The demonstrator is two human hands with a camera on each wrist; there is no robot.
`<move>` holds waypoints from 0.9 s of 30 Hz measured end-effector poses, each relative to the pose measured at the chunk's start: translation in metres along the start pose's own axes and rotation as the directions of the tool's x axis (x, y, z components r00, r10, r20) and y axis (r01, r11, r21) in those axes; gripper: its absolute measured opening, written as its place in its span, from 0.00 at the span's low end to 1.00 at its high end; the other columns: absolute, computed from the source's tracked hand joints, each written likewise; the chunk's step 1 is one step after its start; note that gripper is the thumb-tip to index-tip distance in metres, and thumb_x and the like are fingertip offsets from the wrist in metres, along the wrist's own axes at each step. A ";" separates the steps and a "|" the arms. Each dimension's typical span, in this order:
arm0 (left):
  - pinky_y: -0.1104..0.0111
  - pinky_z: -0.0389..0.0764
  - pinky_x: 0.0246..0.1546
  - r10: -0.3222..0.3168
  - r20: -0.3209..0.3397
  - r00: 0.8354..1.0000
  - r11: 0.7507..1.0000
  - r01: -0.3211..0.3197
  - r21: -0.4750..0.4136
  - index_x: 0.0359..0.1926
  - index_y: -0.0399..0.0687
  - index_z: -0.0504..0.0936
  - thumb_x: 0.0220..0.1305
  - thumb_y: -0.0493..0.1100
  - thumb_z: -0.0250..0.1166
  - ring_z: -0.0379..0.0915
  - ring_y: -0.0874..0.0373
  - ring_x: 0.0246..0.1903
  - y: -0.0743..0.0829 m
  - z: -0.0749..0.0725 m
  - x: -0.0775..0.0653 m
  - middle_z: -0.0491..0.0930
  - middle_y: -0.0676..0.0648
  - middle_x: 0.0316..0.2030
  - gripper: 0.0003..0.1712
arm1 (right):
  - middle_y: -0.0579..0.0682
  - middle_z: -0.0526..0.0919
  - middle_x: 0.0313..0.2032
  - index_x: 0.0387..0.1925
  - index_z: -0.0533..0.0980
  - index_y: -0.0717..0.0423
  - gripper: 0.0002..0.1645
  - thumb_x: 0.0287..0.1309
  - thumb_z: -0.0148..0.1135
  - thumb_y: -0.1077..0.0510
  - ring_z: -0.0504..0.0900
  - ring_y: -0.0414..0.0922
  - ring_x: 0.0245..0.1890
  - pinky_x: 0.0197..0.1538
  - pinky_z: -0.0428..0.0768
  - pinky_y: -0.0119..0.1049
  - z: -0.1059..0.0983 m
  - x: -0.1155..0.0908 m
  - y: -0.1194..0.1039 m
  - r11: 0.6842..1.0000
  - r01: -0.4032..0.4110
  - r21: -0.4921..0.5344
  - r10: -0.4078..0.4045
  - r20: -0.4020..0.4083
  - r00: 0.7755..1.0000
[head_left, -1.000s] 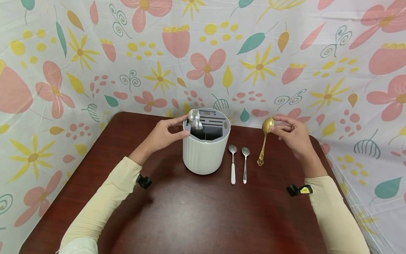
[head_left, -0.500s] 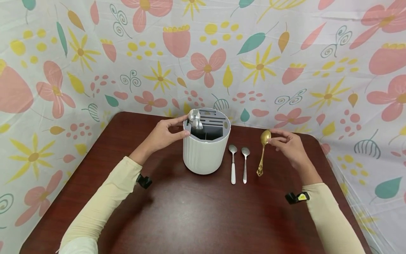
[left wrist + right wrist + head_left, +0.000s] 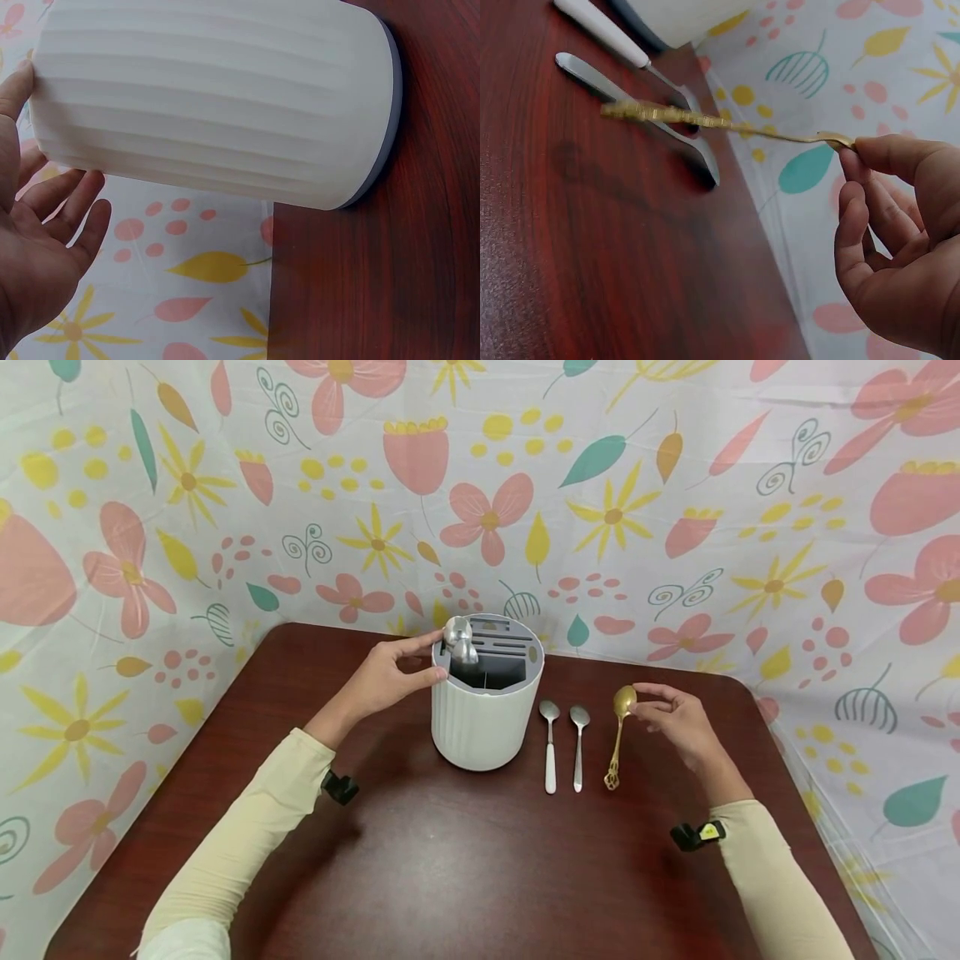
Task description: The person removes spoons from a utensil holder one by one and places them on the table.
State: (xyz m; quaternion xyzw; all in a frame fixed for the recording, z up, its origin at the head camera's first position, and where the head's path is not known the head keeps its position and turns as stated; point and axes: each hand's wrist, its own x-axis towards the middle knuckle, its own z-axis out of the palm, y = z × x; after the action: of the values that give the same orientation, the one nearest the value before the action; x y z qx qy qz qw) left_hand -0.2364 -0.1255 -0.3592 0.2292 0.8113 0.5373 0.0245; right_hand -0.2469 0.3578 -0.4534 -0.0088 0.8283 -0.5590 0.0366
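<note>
A white utensil holder [image 3: 486, 731] with a grey slotted top stands upright. My left hand [image 3: 375, 685] rests against its left side near the rim, thumb in front and fingers farther back; in the left wrist view the fingertips [image 3: 91, 180] touch its ribbed wall. My right hand [image 3: 678, 722] pinches a gold spoon [image 3: 618, 735] by the bowl between thumb and fingers, its ornate handle pointing toward me. In the right wrist view the spoon is above the table, apart from its shadow. To its left lie a white-handled spoon [image 3: 551, 752] and a silver spoon [image 3: 579, 752].
Two silver scoop-like bowls [image 3: 460, 639] stick up from the holder's left compartment. The dark red-brown table [image 3: 450, 860] ends at a flower-patterned cloth [image 3: 487, 460] behind and at the sides.
My right hand has moved the gold spoon down and a little left, closer to the table and beside the two lying spoons. My left hand has kept its place at the holder.
</note>
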 end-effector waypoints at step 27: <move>0.49 0.77 0.56 -0.003 -0.009 1.000 1.000 0.003 -0.021 0.73 0.50 0.72 0.67 0.41 0.71 0.75 0.47 0.62 0.001 0.002 0.000 0.77 0.42 0.65 0.35 | 0.38 0.89 0.40 0.68 0.72 0.63 0.33 0.68 0.68 0.51 0.85 0.32 0.40 0.39 0.82 0.33 0.008 0.015 0.029 0.998 -0.004 -0.064 0.005 0.015 1.000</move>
State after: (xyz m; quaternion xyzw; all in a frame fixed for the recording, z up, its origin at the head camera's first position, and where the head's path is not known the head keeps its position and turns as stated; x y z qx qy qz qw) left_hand -0.2352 -0.1239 -0.3591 0.2254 0.8061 0.5466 0.0239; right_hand -0.2609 0.3605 -0.4842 -0.0121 0.8454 -0.5322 0.0439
